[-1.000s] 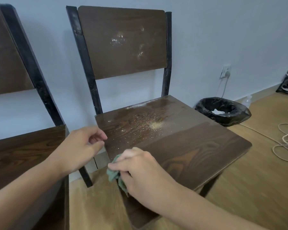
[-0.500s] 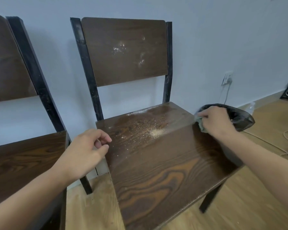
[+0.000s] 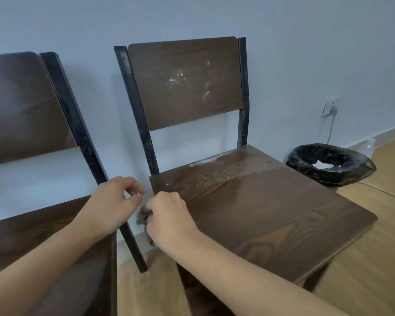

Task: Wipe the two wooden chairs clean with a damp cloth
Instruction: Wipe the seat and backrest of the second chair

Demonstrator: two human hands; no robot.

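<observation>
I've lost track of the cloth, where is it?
In the head view, the cloth is bunched in the right hand at the left edge of the right chair's seat, beside the left hand.

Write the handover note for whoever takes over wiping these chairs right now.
Right hand grips the cloth at the left edge of the right chair's seat.
Left hand hovers beside it, loosely curled, holding nothing.
Done: the seat's front looks wiped.
Left: white dust along the seat's back, smudges on its backrest, then the left chair; whether that one is wiped cannot be told.
</observation>
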